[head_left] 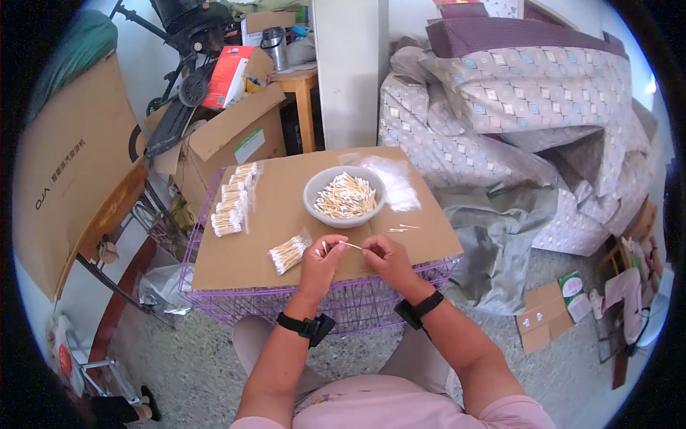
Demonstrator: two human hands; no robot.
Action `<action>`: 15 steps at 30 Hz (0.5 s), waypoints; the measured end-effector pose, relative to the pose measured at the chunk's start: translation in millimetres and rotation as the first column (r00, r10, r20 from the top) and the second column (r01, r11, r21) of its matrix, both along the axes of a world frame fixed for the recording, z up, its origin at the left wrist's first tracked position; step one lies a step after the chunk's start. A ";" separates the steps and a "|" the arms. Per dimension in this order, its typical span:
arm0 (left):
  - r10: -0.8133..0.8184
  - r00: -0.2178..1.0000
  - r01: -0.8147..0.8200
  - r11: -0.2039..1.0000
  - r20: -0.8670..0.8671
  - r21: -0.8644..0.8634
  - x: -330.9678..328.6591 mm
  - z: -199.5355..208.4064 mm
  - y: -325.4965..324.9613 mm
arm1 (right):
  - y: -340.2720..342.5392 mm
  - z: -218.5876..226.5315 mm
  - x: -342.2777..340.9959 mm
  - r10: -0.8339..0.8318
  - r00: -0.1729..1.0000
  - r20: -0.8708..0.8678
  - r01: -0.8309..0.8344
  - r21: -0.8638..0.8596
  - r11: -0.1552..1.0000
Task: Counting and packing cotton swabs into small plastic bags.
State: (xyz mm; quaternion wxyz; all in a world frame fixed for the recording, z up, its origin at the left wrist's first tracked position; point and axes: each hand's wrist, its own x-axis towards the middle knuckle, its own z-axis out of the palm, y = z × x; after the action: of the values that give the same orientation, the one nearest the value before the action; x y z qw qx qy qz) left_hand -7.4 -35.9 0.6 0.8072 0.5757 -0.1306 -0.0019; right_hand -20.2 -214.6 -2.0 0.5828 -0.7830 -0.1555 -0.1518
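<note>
Both of my hands are closed at the near edge of a brown cardboard sheet (275, 186). A single cotton swab (353, 245) stretches between them, pinched at one end by my right hand (386, 262) and at the other by my left hand (319, 272). White swab tips also poke out between the left fingers. Just beyond the hands stands a grey bowl (309, 202) filled with loose cotton swabs (346, 196). A clear bag of swabs (289, 254) lies left of my left hand. Several loose swabs (402, 229) rest beyond my right hand.
Filled swab bags (236, 200) line the sheet's left side. Clear plastic bags (395, 184) lie right of the bowl. A purple wire cage (236, 304) supports the cardboard. Boxes (236, 129) stand behind at left, and covered bulky bedding (514, 93) fills the back right.
</note>
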 end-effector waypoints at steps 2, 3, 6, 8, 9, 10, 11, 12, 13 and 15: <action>-0.005 1.000 0.005 1.000 -0.015 0.001 0.1 0.2 -0.2 | -0.2 -1.3 0.5 -0.012 1.000 0.029 0.012 -0.012 1.000; -0.006 1.000 0.006 1.000 -0.031 -0.001 0.1 0.1 0.2 | 0.3 -0.5 0.5 -0.019 0.998 0.057 0.020 -0.027 0.999; 0.028 0.998 -0.037 0.987 0.059 0.154 1.5 -3.8 -0.4 | -1.5 3.1 -0.8 -0.005 0.997 -0.081 0.014 0.110 0.994; 0.033 0.993 -0.060 0.967 0.115 0.247 4.6 -9.5 -1.7 | -3.4 3.9 -1.9 0.031 0.993 -0.111 -0.009 0.198 0.980; 0.029 0.985 -0.086 0.938 0.171 0.336 4.2 -8.0 -3.7 | -5.1 4.0 -2.7 0.067 0.988 -0.138 -0.026 0.284 0.958; 0.027 0.985 -0.083 0.938 0.170 0.336 3.9 -6.4 -5.1 | -6.3 4.4 -2.9 0.065 0.988 -0.139 -0.023 0.284 0.959; 0.025 0.947 -0.171 0.883 0.321 0.436 3.9 -4.6 -6.0 | -7.3 4.9 -2.7 0.083 0.988 -0.131 -0.043 0.286 0.957; 0.002 0.886 -0.271 0.814 0.463 0.515 3.0 -1.1 -7.0 | -7.9 5.0 -2.7 0.101 0.987 -0.122 -0.062 0.288 0.955; 0.001 0.886 -0.270 0.814 0.463 0.515 2.2 0.7 -7.6 | -7.7 4.4 -2.6 0.100 0.987 -0.122 -0.061 0.289 0.956; -0.043 0.899 -0.269 0.732 0.436 0.626 1.1 2.7 -8.3 | -6.6 2.5 -1.1 0.138 0.988 -0.065 -0.126 0.156 0.980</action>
State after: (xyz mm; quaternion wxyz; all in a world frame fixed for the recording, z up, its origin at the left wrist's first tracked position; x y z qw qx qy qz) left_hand -6.3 -44.2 3.4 0.4948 0.8208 -0.2561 0.1260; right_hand -21.3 -221.2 0.5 0.6548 -0.7296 -0.1730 -0.0943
